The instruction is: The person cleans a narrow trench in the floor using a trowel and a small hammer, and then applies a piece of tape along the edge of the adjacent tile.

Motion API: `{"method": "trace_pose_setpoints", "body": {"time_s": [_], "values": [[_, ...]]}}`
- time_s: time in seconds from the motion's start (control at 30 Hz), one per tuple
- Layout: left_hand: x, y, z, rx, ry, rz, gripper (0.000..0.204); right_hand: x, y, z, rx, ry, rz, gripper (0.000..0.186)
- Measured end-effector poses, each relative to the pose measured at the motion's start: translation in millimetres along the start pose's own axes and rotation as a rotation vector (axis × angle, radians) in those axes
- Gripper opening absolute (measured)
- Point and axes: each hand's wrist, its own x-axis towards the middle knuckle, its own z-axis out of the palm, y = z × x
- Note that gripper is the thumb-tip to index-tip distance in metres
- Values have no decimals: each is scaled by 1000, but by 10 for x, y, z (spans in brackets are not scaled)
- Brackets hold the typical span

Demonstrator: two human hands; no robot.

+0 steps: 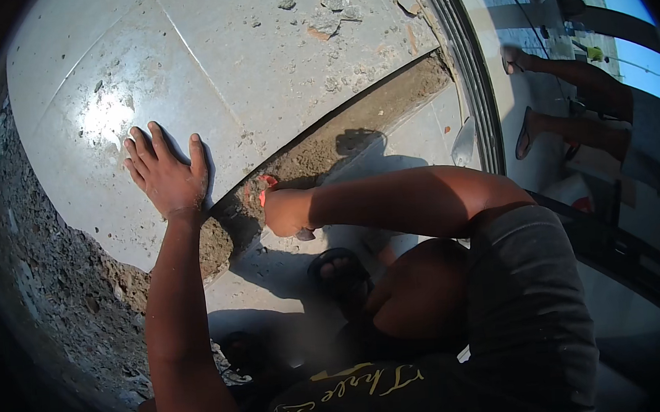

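Note:
My left hand (165, 173) lies flat, fingers spread, on a large pale grey floor tile (206, 69) near its lower edge. My right hand (286, 211) is closed around a tool with a red-orange handle (266, 183), held at the strip of sandy mortar (319, 153) that runs between this tile and the tile nearer to me. The tool's working end is hidden by my hand and its shadow. I am squatting, with my sandalled foot (340, 270) on the nearer tile.
Rough mortar and rubble (61, 294) lie along the left. Bits of debris (328, 18) are scattered on the far tile. A dark metal door track (473, 66) runs at the right. Beyond it stand another person's legs in sandals (561, 125).

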Motion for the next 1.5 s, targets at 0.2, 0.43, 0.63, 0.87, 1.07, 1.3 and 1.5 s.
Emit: {"method": "trace_pose_setpoints", "body": {"time_s": [0.2,0.43,0.63,0.87,1.07,1.3,1.5], "values": [[24,194,47,-92,-26,16,78,-66,-440,-473,1319,168,479,14],[30,110,17,-41,-21,8,79,-2250,349,221,1733,209,1563,19],[17,82,3,-38,-10,-4,79,-2339,1239,1410,1522,855,1844,18],[8,162,43,-38,-19,22,80,-1396,741,1277,266,-16,976,24],[24,177,84,-6,-12,26,81,-272,-61,365,143,-61,696,29],[20,158,97,3,14,30,80,217,-900,-99,1024,305,888,48],[18,157,79,-25,11,22,81,-550,-507,-250,1886,287,889,28]]}}
